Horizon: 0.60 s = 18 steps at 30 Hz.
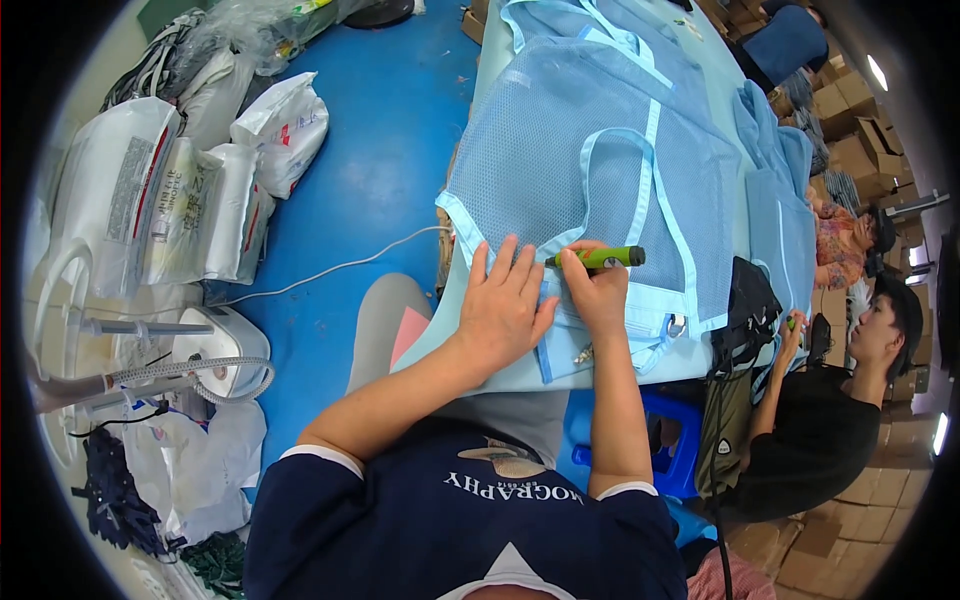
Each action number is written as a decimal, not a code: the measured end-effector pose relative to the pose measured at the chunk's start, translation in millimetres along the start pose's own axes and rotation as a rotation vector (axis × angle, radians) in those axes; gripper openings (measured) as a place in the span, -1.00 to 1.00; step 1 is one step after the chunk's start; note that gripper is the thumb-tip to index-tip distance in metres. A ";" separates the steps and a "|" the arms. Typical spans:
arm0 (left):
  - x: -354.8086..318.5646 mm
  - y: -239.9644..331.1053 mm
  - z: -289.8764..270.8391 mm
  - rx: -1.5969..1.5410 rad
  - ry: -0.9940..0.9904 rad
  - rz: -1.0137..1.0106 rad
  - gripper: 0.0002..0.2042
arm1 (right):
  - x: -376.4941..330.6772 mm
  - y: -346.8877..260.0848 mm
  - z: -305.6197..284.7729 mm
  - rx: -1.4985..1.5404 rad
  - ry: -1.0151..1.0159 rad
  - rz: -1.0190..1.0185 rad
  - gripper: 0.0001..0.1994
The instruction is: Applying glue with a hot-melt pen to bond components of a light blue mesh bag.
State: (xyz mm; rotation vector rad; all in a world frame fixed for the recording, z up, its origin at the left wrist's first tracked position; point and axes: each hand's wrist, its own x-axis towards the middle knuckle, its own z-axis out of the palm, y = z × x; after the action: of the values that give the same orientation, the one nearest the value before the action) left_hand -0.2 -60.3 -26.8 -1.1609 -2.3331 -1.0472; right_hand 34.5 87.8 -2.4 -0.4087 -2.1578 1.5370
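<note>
A blue mesh bag [540,130] with light-blue trim lies spread over the pale table [625,372]. My left hand [505,305] presses flat on its near left corner, the fingers stretched out and slightly apart. In my right hand [597,295] is a thick green marker [615,258], gripped between thumb and fingers. Its dark tip points left, close to the light-blue trim beside my left fingers. A looped strap [625,133] rests on the mesh beyond the marker. Near the bag's lower right edge sits a small metal clip [676,326].
More blue bags [780,220] lie along the table's right side, beside a black bag [745,310]. At right a person in black [825,430] sits holding something green. White packages [115,190] and a steamer-like appliance [225,350] stand left, with a cord [340,268] crossing the blue floor.
</note>
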 end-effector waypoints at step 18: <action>-0.5 0.5 -0.3 0.011 0.005 -0.012 -0.60 | 4.8 -1.4 3.3 -0.095 0.010 0.030 -0.86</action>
State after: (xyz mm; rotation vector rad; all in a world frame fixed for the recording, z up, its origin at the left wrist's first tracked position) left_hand 0.5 -60.6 -26.6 -1.1408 -2.3416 -1.0387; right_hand 28.7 87.0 -1.0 -0.4807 -2.2326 1.4494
